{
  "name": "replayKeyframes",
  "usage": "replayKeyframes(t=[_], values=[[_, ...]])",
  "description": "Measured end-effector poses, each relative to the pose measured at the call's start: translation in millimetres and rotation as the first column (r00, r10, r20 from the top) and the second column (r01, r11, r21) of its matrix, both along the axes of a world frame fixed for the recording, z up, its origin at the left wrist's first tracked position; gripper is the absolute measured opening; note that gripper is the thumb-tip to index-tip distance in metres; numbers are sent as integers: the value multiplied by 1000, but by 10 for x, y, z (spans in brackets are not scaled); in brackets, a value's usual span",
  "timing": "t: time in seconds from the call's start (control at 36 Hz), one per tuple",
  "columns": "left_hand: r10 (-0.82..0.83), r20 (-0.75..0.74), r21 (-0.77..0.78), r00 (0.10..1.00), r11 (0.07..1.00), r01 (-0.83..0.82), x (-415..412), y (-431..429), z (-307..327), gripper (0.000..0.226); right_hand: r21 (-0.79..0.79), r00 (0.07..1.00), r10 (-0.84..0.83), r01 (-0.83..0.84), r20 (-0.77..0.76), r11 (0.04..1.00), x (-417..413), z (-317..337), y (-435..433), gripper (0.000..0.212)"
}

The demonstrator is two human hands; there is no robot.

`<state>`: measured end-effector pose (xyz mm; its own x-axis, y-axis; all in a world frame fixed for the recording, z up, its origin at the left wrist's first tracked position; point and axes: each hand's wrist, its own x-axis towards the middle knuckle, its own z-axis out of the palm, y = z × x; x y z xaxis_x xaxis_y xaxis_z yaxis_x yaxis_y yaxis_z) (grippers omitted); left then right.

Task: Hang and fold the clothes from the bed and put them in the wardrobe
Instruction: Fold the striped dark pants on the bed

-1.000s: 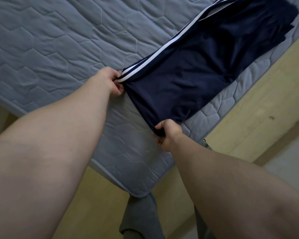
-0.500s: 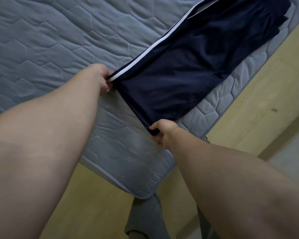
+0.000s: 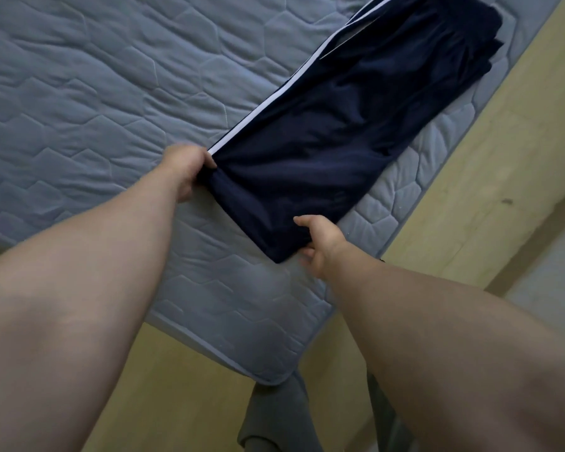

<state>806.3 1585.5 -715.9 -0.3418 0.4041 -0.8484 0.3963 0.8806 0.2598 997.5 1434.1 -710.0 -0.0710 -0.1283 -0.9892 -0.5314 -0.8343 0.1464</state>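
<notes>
Both hands (image 3: 190, 168) (image 3: 320, 243) pinch navy trousers (image 3: 333, 132) on the mattress (image 3: 95, 93).

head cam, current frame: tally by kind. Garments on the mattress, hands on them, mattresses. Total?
Garments: 1, the navy trousers with a white side stripe, lying flat
Hands: 2, the left hand and the right hand, each gripping a near corner of the trousers
Mattresses: 1, the grey quilted mattress
Total: 4

trousers (image 3: 323, 151): matt navy cloth, smooth | mattress (image 3: 95, 93): quilted blue-grey fabric | bed frame (image 3: 470, 177): pale matt wood
</notes>
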Motion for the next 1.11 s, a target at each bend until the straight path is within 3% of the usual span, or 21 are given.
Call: replayKeyframes(t=[0.06, 0.17, 0.22, 0.36, 0.53, 0.61, 0.69, 0.83, 0.97, 1.03, 1.06, 1.11], values=[[-106, -14, 12, 994, 994, 106, 27, 106, 3, 40, -6, 1000, -30, 30, -8, 1000, 14, 2, -41, 34], [-303, 49, -119, 952, 944, 307, 87, 226, 5, 20, 18, 990, -142, 142, -17, 990, -13, -59, -191, 30], [-370, 146, -173, 917, 903, 392, 81, 248, -1, 28, 35, 976, -215, 217, -38, 976, -39, -82, -254, 33], [-456, 167, -87, 874, 877, 473, 21, 109, -10, 21, 98, 966, -257, 256, -1, 962, -63, -121, -370, 36], [-454, 144, 87, 880, 891, 445, -165, -416, 17, 22, 216, 960, -174, 126, 219, 968, -106, -76, -665, 35], [-446, 189, 116, 875, 895, 431, -361, -769, 38, 26, 254, 951, -106, 30, 289, 967, -181, -14, -967, 20], [-438, 184, 152, 880, 897, 415, -595, -1216, 70, 31, 291, 937, -73, -32, 343, 956, -338, 36, -1312, 18], [-477, 104, 225, 873, 866, 447, -1006, -1892, 134, 33, 286, 869, 93, -259, 485, 923, -637, 54, -1884, 47], [-615, 24, 157, 788, 781, 605, -1409, -2298, 116, 42, 272, 837, 271, -433, 475, 860, -854, 42, -2358, 71], [-739, -41, 144, 672, 662, 736, -1526, -2357, 83, 45, 250, 775, 371, -547, 511, 799, -871, 6, -2491, 73], [-799, -92, 145, 594, 579, 802, -1578, -2352, 67, 46, 228, 693, 445, -652, 567, 723, -861, -27, -2547, 71], [-878, -226, 160, 421, 393, 905, -1658, -2265, 20, 45, 93, 374, 543, -875, 752, 475, -810, -133, -2639, 73]])
